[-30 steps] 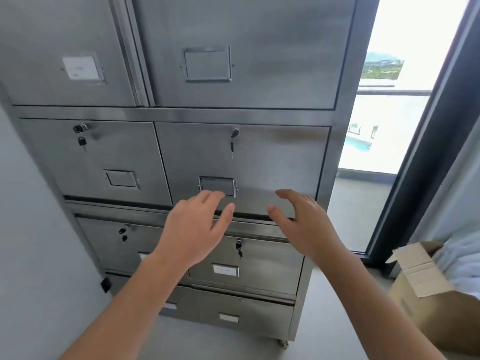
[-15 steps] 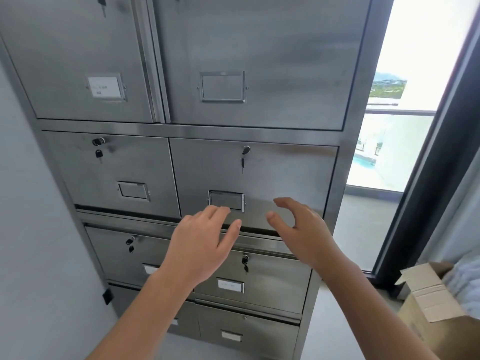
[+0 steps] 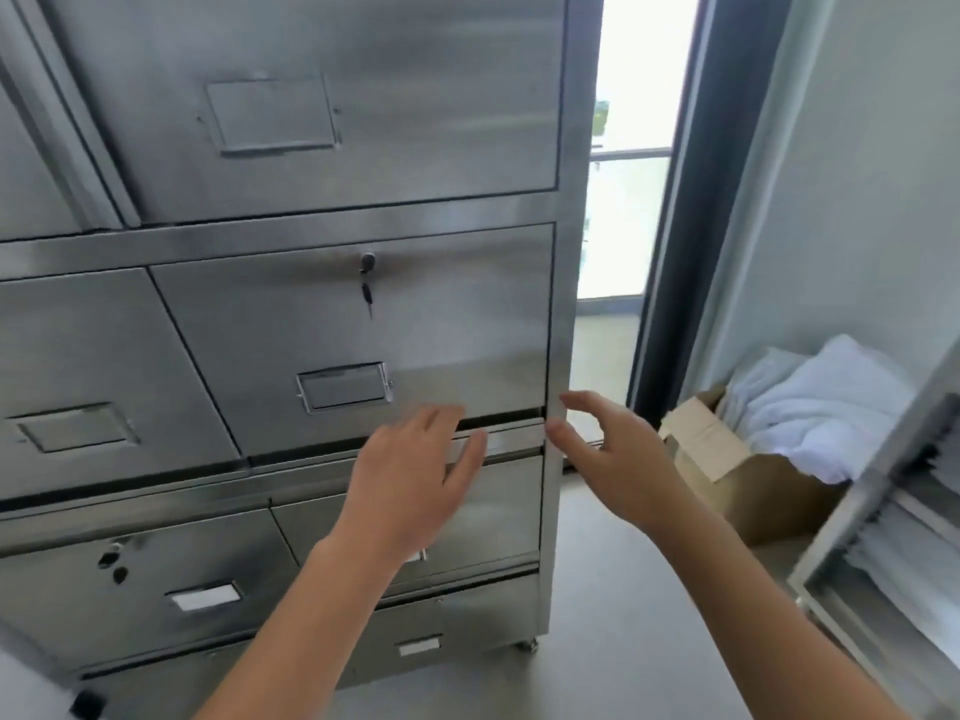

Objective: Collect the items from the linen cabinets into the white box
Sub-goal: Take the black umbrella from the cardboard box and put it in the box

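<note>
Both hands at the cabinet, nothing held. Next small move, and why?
Probably hook the left hand under the lower edge of the keyed drawer and pull. That hand is open right at the edge, the right hand is open beside it, the drawer looks shut, and no handle shows on its front.

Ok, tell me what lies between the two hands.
Head view: a drawer lip and the cabinet post show between the left hand and the right hand, both open and holding nothing.
</note>
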